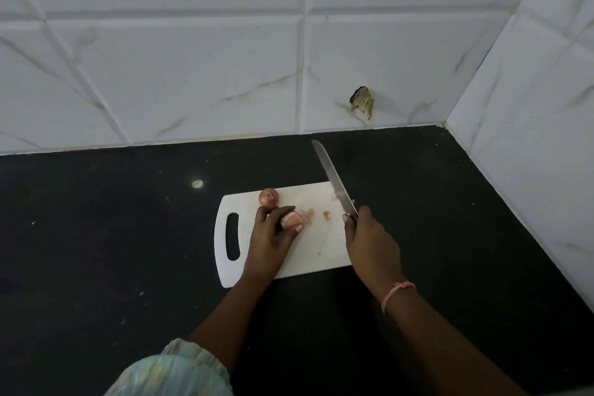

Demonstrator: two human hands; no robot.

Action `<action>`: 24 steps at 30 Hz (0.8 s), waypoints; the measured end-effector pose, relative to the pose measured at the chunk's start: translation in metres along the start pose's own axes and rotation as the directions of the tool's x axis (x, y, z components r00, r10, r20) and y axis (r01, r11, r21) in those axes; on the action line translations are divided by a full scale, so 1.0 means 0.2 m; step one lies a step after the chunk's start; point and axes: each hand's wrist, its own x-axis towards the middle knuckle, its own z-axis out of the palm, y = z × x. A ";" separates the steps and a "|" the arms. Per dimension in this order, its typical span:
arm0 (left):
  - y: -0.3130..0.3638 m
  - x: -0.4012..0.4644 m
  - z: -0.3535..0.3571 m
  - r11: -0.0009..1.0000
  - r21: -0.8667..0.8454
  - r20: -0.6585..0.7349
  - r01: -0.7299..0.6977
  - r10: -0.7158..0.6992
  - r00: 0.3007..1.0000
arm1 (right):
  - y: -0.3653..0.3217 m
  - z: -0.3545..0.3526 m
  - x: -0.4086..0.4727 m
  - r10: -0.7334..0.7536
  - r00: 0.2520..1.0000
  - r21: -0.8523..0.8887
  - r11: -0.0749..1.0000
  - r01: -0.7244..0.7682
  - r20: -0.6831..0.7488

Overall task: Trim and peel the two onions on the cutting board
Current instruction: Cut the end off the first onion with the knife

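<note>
My left hand [273, 231] fingers curl around one onion [291, 219] on the white cutting board [318, 254]; my right hand [369, 235] grips the knife [332, 180], blade raised. The second onion [268, 196] sits just behind.

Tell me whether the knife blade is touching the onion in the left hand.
Apart. The head view shows bare cutting board between the knife and the held onion.

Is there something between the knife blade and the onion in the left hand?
Nothing visible blocks it. Between the knife in the right hand and the onion gripped by the left hand lie only small onion scraps on the cutting board.
</note>
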 end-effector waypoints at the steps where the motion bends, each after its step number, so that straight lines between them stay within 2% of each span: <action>1: 0.00 0.00 0.00 1.000 0.003 0.015 -0.005 0.005 1.000 | -0.01 0.00 0.00 0.000 1.000 -0.008 1.000 0.000 0.023; 5: 0.00 0.00 0.00 1.000 0.002 0.049 -0.026 0.026 0.998 | -0.03 0.02 -0.04 0.004 0.997 -0.025 1.000 -0.003 0.078; 11: 0.01 0.00 0.01 0.999 0.034 0.039 -0.035 0.034 0.999 | -0.03 0.01 -0.03 0.013 0.998 -0.061 0.998 -0.009 0.059; 13: 0.01 0.00 0.01 0.998 0.047 0.051 -0.040 0.038 0.998 | -0.01 0.01 -0.03 0.015 0.999 -0.026 1.000 -0.014 0.040; 19: 0.02 0.00 0.01 0.993 0.095 0.066 -0.070 0.064 0.996 | -0.02 0.01 -0.06 0.014 0.997 -0.033 0.999 -0.011 0.076; 24: 0.00 0.01 0.02 0.990 0.135 0.049 -0.036 0.030 0.998 | -0.07 0.03 -0.11 -0.045 0.989 0.102 0.994 0.031 0.140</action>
